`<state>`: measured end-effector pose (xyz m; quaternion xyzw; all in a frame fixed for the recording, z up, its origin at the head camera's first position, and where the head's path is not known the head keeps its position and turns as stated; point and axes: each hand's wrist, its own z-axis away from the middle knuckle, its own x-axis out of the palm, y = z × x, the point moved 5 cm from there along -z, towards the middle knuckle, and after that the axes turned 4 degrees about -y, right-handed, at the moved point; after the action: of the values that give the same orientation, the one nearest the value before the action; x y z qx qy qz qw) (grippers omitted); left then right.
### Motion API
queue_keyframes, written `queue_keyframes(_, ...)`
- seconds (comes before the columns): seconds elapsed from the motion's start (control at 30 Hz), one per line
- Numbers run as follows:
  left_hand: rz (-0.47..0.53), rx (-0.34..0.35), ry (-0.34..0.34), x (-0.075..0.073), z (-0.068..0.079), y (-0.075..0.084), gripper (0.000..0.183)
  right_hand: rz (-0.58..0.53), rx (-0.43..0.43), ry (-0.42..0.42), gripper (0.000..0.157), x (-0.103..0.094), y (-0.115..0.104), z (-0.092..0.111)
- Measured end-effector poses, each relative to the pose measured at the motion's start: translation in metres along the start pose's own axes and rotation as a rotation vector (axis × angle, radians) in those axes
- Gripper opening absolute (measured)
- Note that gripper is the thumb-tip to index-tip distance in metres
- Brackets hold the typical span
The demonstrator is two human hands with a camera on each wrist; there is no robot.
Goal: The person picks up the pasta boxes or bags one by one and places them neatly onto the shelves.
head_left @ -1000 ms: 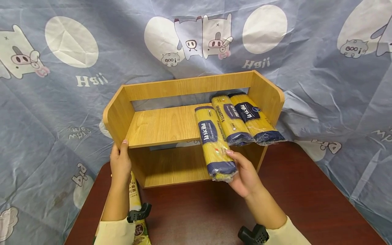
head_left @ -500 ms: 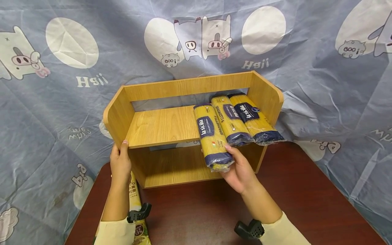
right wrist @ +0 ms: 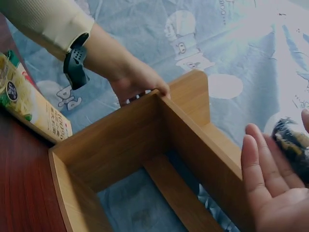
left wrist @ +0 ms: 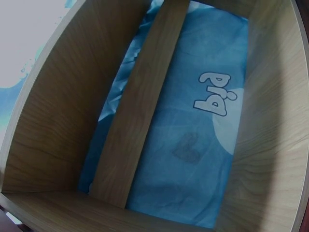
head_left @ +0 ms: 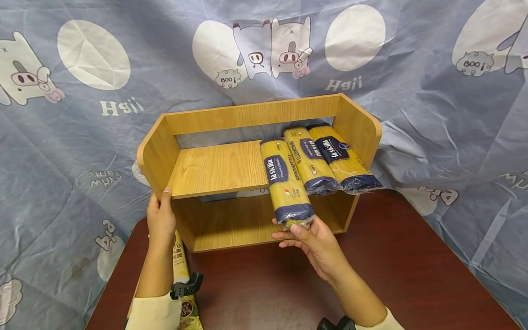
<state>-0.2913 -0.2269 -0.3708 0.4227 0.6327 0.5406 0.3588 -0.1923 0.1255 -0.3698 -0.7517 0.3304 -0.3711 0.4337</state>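
A two-tier wooden shelf (head_left: pixel 222 167) stands on the table. My left hand (head_left: pixel 162 220) grips its left side panel, thumb at the front; the right wrist view also shows that left hand (right wrist: pixel 137 82) at the corner. On the upper tier, a yellow spaghetti pack (head_left: pixel 284 183) lies with its front end jutting past the edge. My right hand (head_left: pixel 319 247) touches this front end with the thumb and palm side, its fingers stretched out underneath. To its right lie a second spaghetti pack (head_left: pixel 309 158) and a third spaghetti pack (head_left: pixel 340 158), side by side.
A noodle package (head_left: pixel 181 270) lies left of the shelf, partly behind my left forearm; the right wrist view shows this noodle package (right wrist: pixel 36 99) more fully. The dark red table (head_left: pixel 247 284) extends in front. A patterned cloth (head_left: pixel 165 55) hangs behind.
The left spaghetti pack has moved back and slightly left, beside the others. My right hand has shifted from gripping its right side to its front end, fingers straightened. The left hand stays put.
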Motion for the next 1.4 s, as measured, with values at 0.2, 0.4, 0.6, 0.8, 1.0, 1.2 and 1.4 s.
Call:
queue_keyframes(0.2,-0.008,-0.003,0.001,0.001,0.000,0.001,0.045,0.053,-0.041,0.121,0.039,-0.003,0.005,-0.006)
queue_keyframes(0.4,-0.017,-0.013,0.003,0.000,0.001,0.001,0.045,0.032,-0.022,0.260,0.039,-0.007,0.010,-0.019)
queue_keyframes(0.6,-0.015,-0.016,0.011,0.000,-0.001,-0.002,0.044,0.042,-0.027,0.330,0.043,-0.013,0.014,-0.034)
queue_keyframes(0.8,-0.004,-0.014,0.009,-0.001,-0.002,-0.001,0.043,0.050,-0.081,0.346,0.043,-0.016,0.015,-0.045)
queue_keyframes(1.0,-0.002,-0.023,0.004,-0.001,-0.002,0.000,0.044,0.063,-0.104,0.354,0.040,-0.020,0.016,-0.053)
queue_keyframes(1.2,-0.021,-0.026,0.009,-0.002,0.000,-0.001,0.044,0.081,-0.074,0.371,0.037,-0.025,0.017,-0.058)
queue_keyframes(1.4,-0.021,-0.030,0.005,-0.001,0.000,0.000,0.045,0.154,0.013,0.358,0.038,-0.028,0.020,-0.056)
